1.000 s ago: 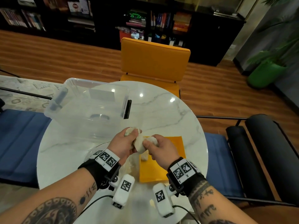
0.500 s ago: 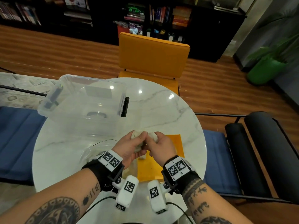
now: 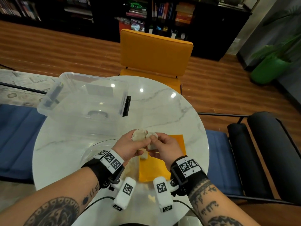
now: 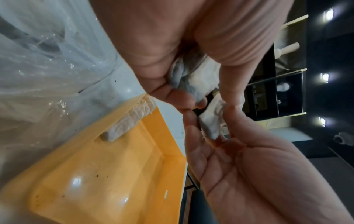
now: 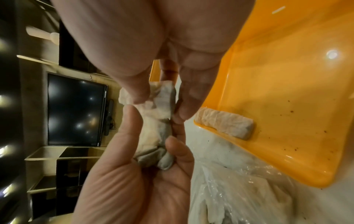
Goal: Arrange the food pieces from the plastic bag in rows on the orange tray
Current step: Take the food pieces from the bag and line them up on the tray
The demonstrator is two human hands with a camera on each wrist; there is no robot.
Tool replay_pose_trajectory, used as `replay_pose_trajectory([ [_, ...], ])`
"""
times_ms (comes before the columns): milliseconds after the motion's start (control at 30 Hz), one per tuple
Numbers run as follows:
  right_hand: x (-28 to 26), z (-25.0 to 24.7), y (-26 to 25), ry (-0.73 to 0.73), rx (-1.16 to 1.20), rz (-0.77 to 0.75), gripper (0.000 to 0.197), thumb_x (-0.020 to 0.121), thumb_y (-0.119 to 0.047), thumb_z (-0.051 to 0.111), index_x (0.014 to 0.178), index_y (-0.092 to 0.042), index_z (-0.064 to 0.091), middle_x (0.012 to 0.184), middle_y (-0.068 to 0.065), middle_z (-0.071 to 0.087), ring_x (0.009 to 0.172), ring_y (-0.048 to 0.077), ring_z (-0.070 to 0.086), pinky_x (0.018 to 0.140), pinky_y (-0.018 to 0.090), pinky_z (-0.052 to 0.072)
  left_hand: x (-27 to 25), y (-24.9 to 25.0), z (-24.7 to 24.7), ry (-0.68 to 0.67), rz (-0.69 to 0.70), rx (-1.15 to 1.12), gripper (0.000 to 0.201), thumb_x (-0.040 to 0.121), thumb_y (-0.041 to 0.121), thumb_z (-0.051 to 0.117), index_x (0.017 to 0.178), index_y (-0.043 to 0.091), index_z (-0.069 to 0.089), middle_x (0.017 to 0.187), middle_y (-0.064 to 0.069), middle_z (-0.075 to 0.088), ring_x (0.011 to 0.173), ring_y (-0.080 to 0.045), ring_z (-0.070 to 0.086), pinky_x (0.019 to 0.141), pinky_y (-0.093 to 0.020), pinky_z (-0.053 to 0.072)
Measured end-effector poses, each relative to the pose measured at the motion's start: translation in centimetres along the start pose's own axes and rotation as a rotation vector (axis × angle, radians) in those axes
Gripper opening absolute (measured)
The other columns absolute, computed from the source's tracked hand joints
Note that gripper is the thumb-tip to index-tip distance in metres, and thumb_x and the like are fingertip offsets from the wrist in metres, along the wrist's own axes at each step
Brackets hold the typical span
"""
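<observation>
Both hands are raised over the far end of the orange tray (image 3: 156, 170). My left hand (image 3: 138, 139) grips one pale, wrinkled food piece (image 3: 138, 134), and my right hand (image 3: 153, 142) pinches a second pale piece (image 3: 152, 138) right beside it. The two pieces touch between the hands, as the left piece (image 5: 151, 150) and right piece (image 5: 161, 98) show in the right wrist view. One flat pale piece (image 3: 144, 158) lies alone on the tray by its left rim (image 4: 130, 121). The clear plastic bag (image 3: 97, 147) lies left of the tray with more pale pieces inside.
A large clear plastic bin (image 3: 84, 98) stands at the back left of the round marble table (image 3: 162, 108). An orange chair (image 3: 154, 53) stands behind the table, with blue cushions and dark armrests at the sides.
The hands have stayed together above the tray's far end and reworked their hold. The pale lump now shows as two pieces side by side, one in each hand.
</observation>
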State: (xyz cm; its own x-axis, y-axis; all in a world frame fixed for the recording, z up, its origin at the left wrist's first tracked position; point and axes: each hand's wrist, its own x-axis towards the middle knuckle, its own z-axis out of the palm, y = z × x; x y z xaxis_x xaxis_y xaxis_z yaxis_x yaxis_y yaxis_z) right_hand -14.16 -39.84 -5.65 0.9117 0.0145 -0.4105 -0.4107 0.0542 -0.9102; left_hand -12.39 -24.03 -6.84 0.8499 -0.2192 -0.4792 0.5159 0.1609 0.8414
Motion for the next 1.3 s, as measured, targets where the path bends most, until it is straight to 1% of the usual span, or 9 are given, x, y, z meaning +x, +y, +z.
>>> replay_pose_trajectory([
  [67,0.0,0.1,0.2,0.005,-0.017,-0.004,0.01,0.096,-0.021,0.064,0.101,-0.018,0.073,0.094,0.006,0.072,0.084,0.021,0.07,0.073,0.035,0.059,0.1,-0.3,-0.2,0.02,0.03,0.056,0.045,0.068,0.026,0.082,0.11,0.017,0.066,0.099,-0.008,0.073,0.084,-0.016,0.068,0.064,-0.029,0.051],
  [200,0.2,-0.3,1.0,-0.003,-0.196,-0.083,0.01,0.093,-0.025,0.068,0.102,-0.026,0.071,0.092,0.0,0.073,0.083,0.013,0.068,0.07,0.031,0.056,0.7,-0.9,-0.9,0.086,0.074,0.106,0.026,0.081,0.008,0.077,0.104,0.016,0.067,0.095,-0.01,0.073,0.078,-0.017,0.068,0.06,-0.029,0.051],
  [367,1.0,-0.8,2.0,-0.01,-0.388,-0.129,0.01,0.09,-0.018,0.07,0.086,-0.027,0.07,0.078,-0.01,0.072,0.071,0.002,0.065,0.069,0.024,0.052,1.0,-1.3,-1.4,0.079,0.063,0.127,0.024,0.085,0.004,0.072,0.105,0.016,0.065,0.096,-0.009,0.073,0.078,-0.018,0.07,0.059,-0.029,0.053],
  [567,2.6,-1.7,3.9,0.043,-0.484,-0.045,0.013,0.084,-0.019,0.077,0.078,-0.025,0.067,0.075,-0.006,0.072,0.074,0.013,0.068,0.08,0.039,0.058,2.0,-2.2,-2.4,0.197,-0.036,0.244,0.004,0.094,0.017,0.059,0.095,0.017,0.063,0.084,-0.006,0.067,0.076,-0.021,0.067,0.059,-0.031,0.051],
  [667,2.9,-2.0,5.5,0.026,-0.616,0.05,0.012,0.082,-0.024,0.078,0.079,-0.024,0.066,0.078,-0.001,0.074,0.074,0.019,0.071,0.079,0.04,0.059,2.4,-3.2,-3.1,0.253,-0.096,0.444,0.019,0.089,0.028,0.064,0.1,0.013,0.061,0.087,-0.007,0.068,0.075,-0.022,0.071,0.057,-0.029,0.054],
  [767,3.3,-2.0,6.8,-0.013,-0.715,0.153,0.017,0.079,-0.028,0.079,0.073,-0.026,0.064,0.077,-0.001,0.073,0.071,0.018,0.068,0.076,0.039,0.059,2.6,-3.7,-3.1,0.249,-0.109,0.622,0.037,0.079,0.04,0.072,0.099,0.011,0.061,0.076,-0.008,0.071,0.07,-0.026,0.071,0.05,-0.032,0.055],
  [833,3.8,-1.9,7.2,-0.016,-0.804,0.213,0.019,0.075,-0.031,0.081,0.07,-0.027,0.064,0.076,-0.006,0.069,0.071,0.015,0.064,0.067,0.032,0.056,2.7,-3.8,-2.8,0.222,-0.08,0.783,0.029,0.076,0.042,0.073,0.086,0.016,0.064,0.071,-0.006,0.07,0.068,-0.027,0.07,0.058,-0.039,0.06],
  [933,4.4,-1.6,7.2,0.028,-0.922,0.28,0.021,0.075,-0.034,0.081,0.068,-0.029,0.063,0.079,-0.008,0.067,0.074,0.012,0.062,0.061,0.021,0.046,2.9,-3.9,-2.6,0.189,-0.054,0.967,0.023,0.076,0.044,0.072,0.08,0.023,0.064,0.074,0.001,0.068,0.069,-0.018,0.067,0.067,-0.034,0.058],
  [1300,6.2,0.4,7.6,0.029,-0.926,0.283,0.015,0.078,-0.03,0.079,0.081,-0.025,0.066,0.081,-0.007,0.066,0.069,0.01,0.058,0.054,0.021,0.041,2.8,-4.5,-2.8,0.17,-0.05,0.989,0.027,0.076,0.045,0.073,0.079,0.019,0.065,0.072,-0.001,0.069,0.069,-0.02,0.067,0.069,-0.036,0.057],
])
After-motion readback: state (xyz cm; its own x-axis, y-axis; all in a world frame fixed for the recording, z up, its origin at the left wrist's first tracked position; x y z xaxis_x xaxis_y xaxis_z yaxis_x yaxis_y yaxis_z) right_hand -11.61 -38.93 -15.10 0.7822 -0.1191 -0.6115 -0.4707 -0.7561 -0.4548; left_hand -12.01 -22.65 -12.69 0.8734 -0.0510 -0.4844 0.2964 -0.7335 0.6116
